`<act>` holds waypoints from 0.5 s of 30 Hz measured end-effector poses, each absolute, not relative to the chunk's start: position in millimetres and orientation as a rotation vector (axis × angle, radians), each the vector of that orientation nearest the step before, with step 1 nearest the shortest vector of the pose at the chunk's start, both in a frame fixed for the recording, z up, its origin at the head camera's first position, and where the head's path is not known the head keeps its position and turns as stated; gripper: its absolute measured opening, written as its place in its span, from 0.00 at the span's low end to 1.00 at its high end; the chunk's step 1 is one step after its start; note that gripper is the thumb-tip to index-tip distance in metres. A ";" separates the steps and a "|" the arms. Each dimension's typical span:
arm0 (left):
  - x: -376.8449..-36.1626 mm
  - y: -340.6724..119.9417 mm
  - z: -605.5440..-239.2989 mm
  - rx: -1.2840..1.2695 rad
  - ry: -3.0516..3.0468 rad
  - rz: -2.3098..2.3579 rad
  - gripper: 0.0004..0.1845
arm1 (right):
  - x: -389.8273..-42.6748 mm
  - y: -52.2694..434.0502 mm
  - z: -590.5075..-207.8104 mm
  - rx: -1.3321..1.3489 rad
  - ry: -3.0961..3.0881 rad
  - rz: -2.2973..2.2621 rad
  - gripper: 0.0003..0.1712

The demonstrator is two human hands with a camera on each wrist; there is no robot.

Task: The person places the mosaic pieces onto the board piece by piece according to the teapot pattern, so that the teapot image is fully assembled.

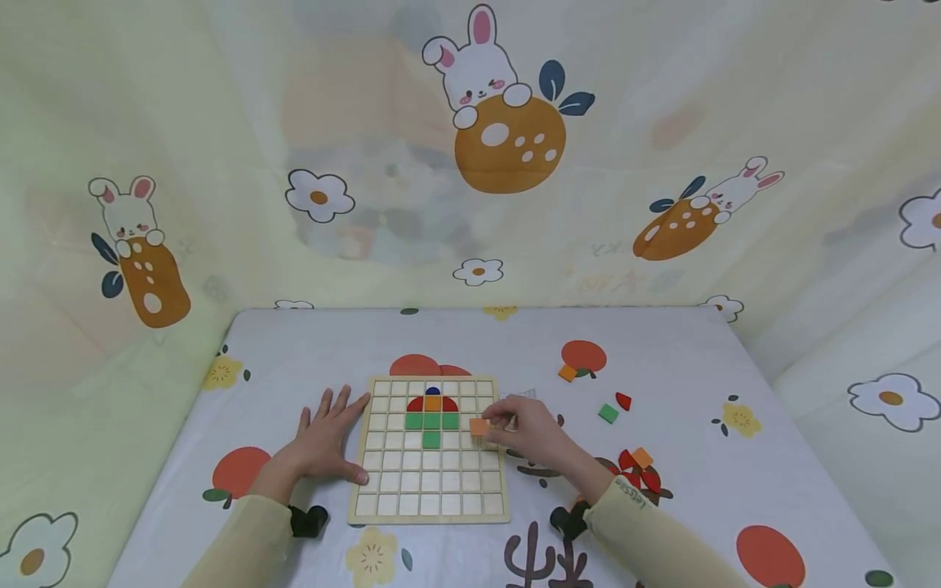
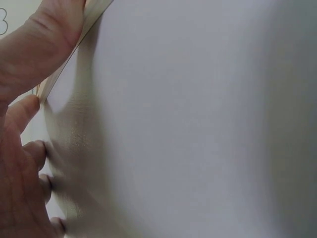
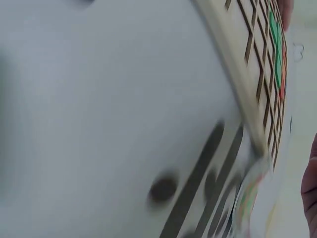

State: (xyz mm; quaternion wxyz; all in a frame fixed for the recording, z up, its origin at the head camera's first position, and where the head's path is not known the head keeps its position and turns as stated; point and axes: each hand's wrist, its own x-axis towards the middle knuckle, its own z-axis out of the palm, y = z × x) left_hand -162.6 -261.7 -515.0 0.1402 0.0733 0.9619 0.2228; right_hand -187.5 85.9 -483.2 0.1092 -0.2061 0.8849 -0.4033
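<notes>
Head view shows my left hand (image 1: 324, 442) lying flat on the table (image 1: 735, 392), fingers spread and straight, with the thumb and the forefinger touching the left edge of the wooden grid board (image 1: 430, 496). It grips nothing. My right hand (image 1: 531, 433) is at the board's right side, its fingertips pinching an orange square tile (image 1: 479, 426) that sits over the right columns of the grid, about level with the row of green tiles; I cannot tell whether the tile already touches the board.

On the board, near its far edge, a small picture is laid out: a dark blue piece (image 1: 433, 391) on top, an orange square (image 1: 433, 403) below it with a red piece (image 1: 415, 404) on each side, then three green squares (image 1: 431, 421) in a row, and one more green square (image 1: 431, 439) under the middle one.

Loose pieces lie on the table to the right of the board: an orange one (image 1: 567, 373) far off by a printed fruit, a green one (image 1: 608, 413), a red one (image 1: 623, 400) just beside it, and a small heap of red and orange pieces (image 1: 638, 467) near my right sleeve (image 1: 647, 531).

Left wrist view shows only my fingers (image 2: 22, 163) against the board's thin edge (image 2: 74, 47) and the pale cloth. Right wrist view shows the board's grid (image 3: 262, 64) from low down, blurred.
</notes>
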 end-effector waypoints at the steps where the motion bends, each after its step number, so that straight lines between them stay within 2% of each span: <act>1: -162.7 -261.7 -514.9 0.213 2.780 0.643 0.69 | -187.8 80.6 -483.1 -0.621 2.597 -1.180 0.11; 15: -161.5 -261.1 -510.9 0.210 2.770 0.668 0.69 | -190.0 14.8 -494.2 -0.743 2.549 -1.025 0.10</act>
